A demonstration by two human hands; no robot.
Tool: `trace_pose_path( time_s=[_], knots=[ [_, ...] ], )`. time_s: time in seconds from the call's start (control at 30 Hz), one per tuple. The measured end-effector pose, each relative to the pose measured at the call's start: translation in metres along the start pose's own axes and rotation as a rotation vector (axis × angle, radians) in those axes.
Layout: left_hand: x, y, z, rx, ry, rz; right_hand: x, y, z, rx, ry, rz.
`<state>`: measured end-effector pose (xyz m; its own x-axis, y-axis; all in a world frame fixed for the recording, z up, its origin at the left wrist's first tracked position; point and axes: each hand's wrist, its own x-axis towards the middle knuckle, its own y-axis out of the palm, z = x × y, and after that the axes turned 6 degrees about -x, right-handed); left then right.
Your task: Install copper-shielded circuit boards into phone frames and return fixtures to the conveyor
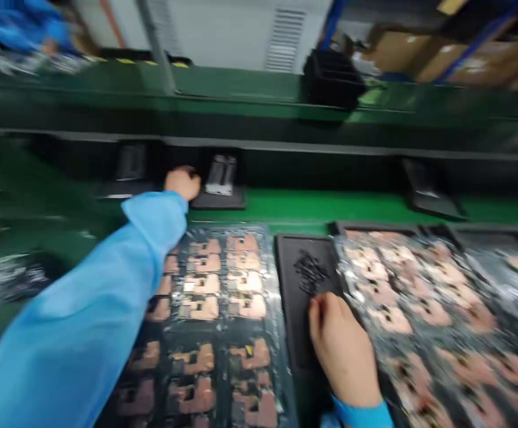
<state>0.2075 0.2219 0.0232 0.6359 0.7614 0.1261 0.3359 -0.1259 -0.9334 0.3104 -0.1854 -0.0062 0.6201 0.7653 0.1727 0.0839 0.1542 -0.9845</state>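
My left hand (182,182), in a blue sleeve, reaches forward to the green conveyor belt (330,205). It is closed beside a black carrier (218,199) that bears a small silver part (220,174); motion blur hides what the fingers grip. My right hand (341,348) rests with fingers curled down on a flat black tray (297,297), just below a small heap of tiny dark pieces (310,271). Between my arms lies a clear plastic tray (223,321) of several copper-coloured flat parts.
A second clear tray of copper-coloured parts (423,315) lies to the right. Another black carrier (430,190) sits on the belt at right. A black box (332,77) and cardboard boxes (419,53) stand behind the line. A person in blue (22,30) is at far left.
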Motion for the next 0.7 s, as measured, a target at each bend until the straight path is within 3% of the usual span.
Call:
trace_pose_path(
  time_s=[0.1, 0.23, 0.33, 0.53, 0.7],
  knots=[
    [-0.006, -0.012, 0.024, 0.19, -0.112, -0.008, 0.005, 0.013, -0.003, -0.155, -0.088, -0.088],
    [-0.04, -0.035, 0.058, 0.378, -0.238, 0.043, 0.006, 0.017, -0.004, -0.219, -0.148, -0.117],
    [-0.055, -0.038, 0.075, 0.447, -0.324, 0.101, 0.005, 0.014, -0.004, -0.191, -0.127, -0.125],
    [-0.045, -0.032, 0.075, 0.485, -0.268, 0.189, 0.002, 0.009, -0.001, 0.029, -0.063, -0.122],
    [-0.063, -0.058, 0.059, 0.495, -0.062, 0.217, -0.003, 0.006, -0.002, 0.14, 0.047, -0.107]
  ],
)
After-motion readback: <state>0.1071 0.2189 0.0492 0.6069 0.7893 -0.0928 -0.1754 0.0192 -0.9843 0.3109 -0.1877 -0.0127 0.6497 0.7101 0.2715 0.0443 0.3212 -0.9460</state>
